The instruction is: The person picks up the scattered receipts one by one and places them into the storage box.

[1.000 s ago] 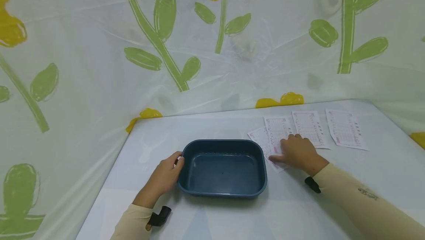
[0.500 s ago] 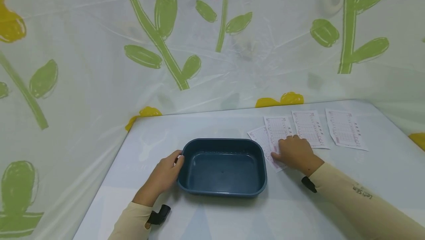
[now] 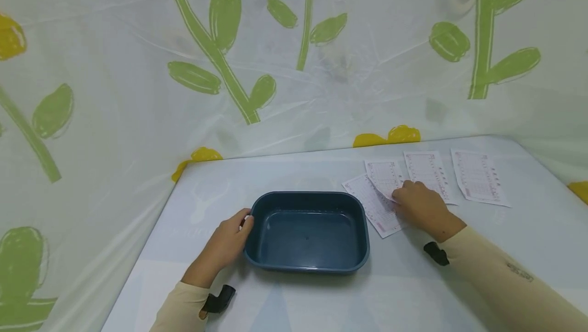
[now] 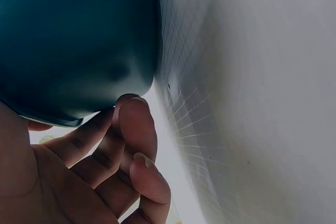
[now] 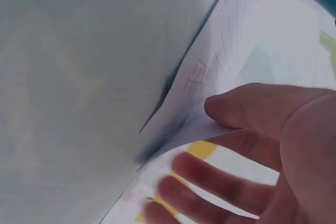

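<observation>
A dark blue plastic basin [image 3: 307,240] stands on the table, its inside bare. My left hand [image 3: 225,244] grips its left rim; in the left wrist view the curled fingers [image 4: 137,127] lie against the basin's outer wall [image 4: 79,35]. To the right of the basin, my right hand [image 3: 424,209] pinches the lower edge of a printed paper sheet [image 3: 383,175] between thumb and fingers. That edge is lifted and bent, as the right wrist view shows with the thumb [image 5: 247,106] on top of the paper [image 5: 181,132]. A second printed sheet [image 3: 374,204] lies partly beneath it.
Two more printed sheets lie farther right, one sheet [image 3: 423,164] partly behind my right hand and another sheet [image 3: 480,176] near the table's right side. A flower-patterned curtain [image 3: 321,102] hangs along the back of the white table [image 3: 294,301].
My right hand has taken hold of the upper sheet's lower edge and raised it, shifting slightly right. More of the sheet underneath now shows. The left hand and basin have stayed put.
</observation>
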Demonstrator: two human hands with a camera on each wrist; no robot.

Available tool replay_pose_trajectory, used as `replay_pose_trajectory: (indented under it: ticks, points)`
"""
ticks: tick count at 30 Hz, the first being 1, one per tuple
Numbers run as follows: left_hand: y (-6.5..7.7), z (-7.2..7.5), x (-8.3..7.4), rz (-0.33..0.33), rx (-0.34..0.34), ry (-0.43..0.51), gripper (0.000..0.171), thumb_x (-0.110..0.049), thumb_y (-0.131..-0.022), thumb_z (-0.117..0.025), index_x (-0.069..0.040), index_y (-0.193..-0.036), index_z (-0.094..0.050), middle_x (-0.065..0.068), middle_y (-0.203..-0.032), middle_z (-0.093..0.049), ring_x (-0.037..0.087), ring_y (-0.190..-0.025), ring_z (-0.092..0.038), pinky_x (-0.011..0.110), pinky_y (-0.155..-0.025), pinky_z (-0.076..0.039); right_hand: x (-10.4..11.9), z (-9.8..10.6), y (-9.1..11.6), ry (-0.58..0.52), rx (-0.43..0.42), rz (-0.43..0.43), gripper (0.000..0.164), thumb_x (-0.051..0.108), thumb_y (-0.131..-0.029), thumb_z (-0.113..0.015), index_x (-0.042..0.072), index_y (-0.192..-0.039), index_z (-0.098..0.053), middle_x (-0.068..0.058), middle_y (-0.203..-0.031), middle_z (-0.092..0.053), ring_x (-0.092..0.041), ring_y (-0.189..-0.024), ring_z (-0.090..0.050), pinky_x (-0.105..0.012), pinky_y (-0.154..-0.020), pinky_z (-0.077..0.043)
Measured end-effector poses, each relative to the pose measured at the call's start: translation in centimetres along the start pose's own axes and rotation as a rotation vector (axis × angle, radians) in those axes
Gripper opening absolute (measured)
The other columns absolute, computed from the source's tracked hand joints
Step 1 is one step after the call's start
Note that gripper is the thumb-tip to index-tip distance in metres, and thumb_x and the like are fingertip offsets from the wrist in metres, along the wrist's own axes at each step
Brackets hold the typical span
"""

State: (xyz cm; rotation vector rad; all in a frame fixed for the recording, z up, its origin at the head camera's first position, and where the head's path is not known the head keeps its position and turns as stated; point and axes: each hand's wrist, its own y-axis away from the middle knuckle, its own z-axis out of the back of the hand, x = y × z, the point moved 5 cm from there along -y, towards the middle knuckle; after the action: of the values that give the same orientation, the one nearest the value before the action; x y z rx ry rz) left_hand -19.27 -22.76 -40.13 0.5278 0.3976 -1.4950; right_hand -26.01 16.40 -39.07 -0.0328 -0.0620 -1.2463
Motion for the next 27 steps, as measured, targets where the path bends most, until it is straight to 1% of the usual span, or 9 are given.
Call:
replay_pose_trajectory:
  ticks: [3,8,11,14,18,21,24,25,27]
  points:
    - [-0.1,0.0,0.0,-0.006,-0.003,0.002,0.045,-0.034,-0.107,-0.036,-0.009,-0.142,-0.053,0.015,-0.131,-0.066,0.03,-0.118,-0.064,0.054,-0.097,-0.053,-0.6,0.5,0.7,-0.03,-0.047,-0.028,0.021,0.012,-0.085,-0.076,0.003,-0.104,-0.076,-0.015,-0.088,-0.064,-0.024,-0.073,-0.056,-0.036,-0.058,-0.05]
    - [0.0,-0.1,0.0,0.0,0.004,0.0,0.046,-0.034,-0.107,-0.036,-0.009,-0.142,-0.052,0.016,-0.132,-0.065,0.031,-0.12,-0.063,0.054,-0.098,-0.052,-1.6,0.9,1.8,-0.089,-0.036,-0.098,0.022,0.012,-0.086,-0.075,0.005,-0.106,-0.076,-0.02,-0.104,-0.074,-0.022,-0.07,-0.06,-0.031,-0.05,-0.044]
    - [0.1,-0.1,0.0,0.001,0.007,0.001,0.046,-0.034,-0.107,-0.036,-0.009,-0.142,-0.052,0.016,-0.133,-0.064,0.031,-0.121,-0.062,0.055,-0.099,-0.052,-2.3,0.9,2.3,-0.123,-0.055,-0.128,0.021,0.012,-0.088,-0.072,0.005,-0.107,-0.076,-0.017,-0.095,-0.075,-0.018,-0.061,-0.052,-0.028,-0.046,-0.036]
    - [0.1,0.0,0.0,-0.001,0.003,0.004,0.045,-0.034,-0.107,-0.036,-0.009,-0.141,-0.053,0.016,-0.132,-0.065,0.031,-0.12,-0.063,0.054,-0.098,-0.052,-3.0,0.9,2.6,-0.152,-0.071,-0.144,0.022,0.013,-0.088,-0.071,0.004,-0.108,-0.076,-0.014,-0.089,-0.074,-0.017,-0.059,-0.05,-0.027,-0.046,-0.034]
    - [0.1,0.0,0.1,-0.003,-0.006,0.011,0.044,-0.033,-0.107,-0.036,-0.01,-0.14,-0.054,0.015,-0.13,-0.066,0.03,-0.117,-0.064,0.053,-0.096,-0.053,-3.9,0.8,2.9,-0.177,-0.073,-0.157,0.027,0.014,-0.09,-0.068,0.002,-0.113,-0.074,-0.017,-0.098,-0.074,-0.019,-0.064,-0.053,-0.027,-0.048,-0.036]
    - [0.1,0.1,0.1,-0.012,-0.009,0.026,0.043,-0.034,-0.108,-0.037,-0.01,-0.139,-0.055,0.016,-0.131,-0.065,0.03,-0.117,-0.063,0.054,-0.096,-0.053,-4.5,0.9,3.1,-0.217,-0.078,-0.176,0.034,0.016,-0.091,-0.062,-0.001,-0.12,-0.069,-0.015,-0.078,-0.068,-0.017,-0.055,-0.048,-0.026,-0.045,-0.033]
    - [0.1,0.1,0.2,-0.021,-0.003,0.058,0.042,-0.033,-0.108,-0.037,-0.01,-0.137,-0.056,0.016,-0.133,-0.064,0.032,-0.12,-0.062,0.054,-0.097,-0.052,-5.1,0.9,3.3,-0.275,-0.086,-0.205,0.04,0.018,-0.093,-0.054,-0.003,-0.127,-0.065,-0.006,-0.06,-0.049,-0.015,-0.046,-0.038,-0.025,-0.042,-0.03]
    - [0.1,0.1,0.3,-0.026,0.004,0.074,0.041,-0.033,-0.108,-0.038,-0.01,-0.137,-0.056,0.016,-0.134,-0.063,0.032,-0.122,-0.061,0.055,-0.098,-0.051,-5.3,0.9,3.3,-0.295,-0.086,-0.22,0.043,0.02,-0.095,-0.052,-0.003,-0.129,-0.063,-0.003,-0.058,-0.042,-0.015,-0.045,-0.038,-0.025,-0.042,-0.03]
    - [0.0,0.1,0.4,-0.026,0.024,0.113,0.041,-0.033,-0.108,-0.038,-0.011,-0.137,-0.057,0.016,-0.135,-0.062,0.033,-0.12,-0.061,0.053,-0.096,-0.052,-5.7,0.9,3.5,-0.329,-0.092,-0.238,0.046,0.026,-0.098,-0.049,-0.005,-0.131,-0.06,-0.001,-0.058,-0.042,-0.015,-0.048,-0.039,-0.026,-0.043,-0.031]
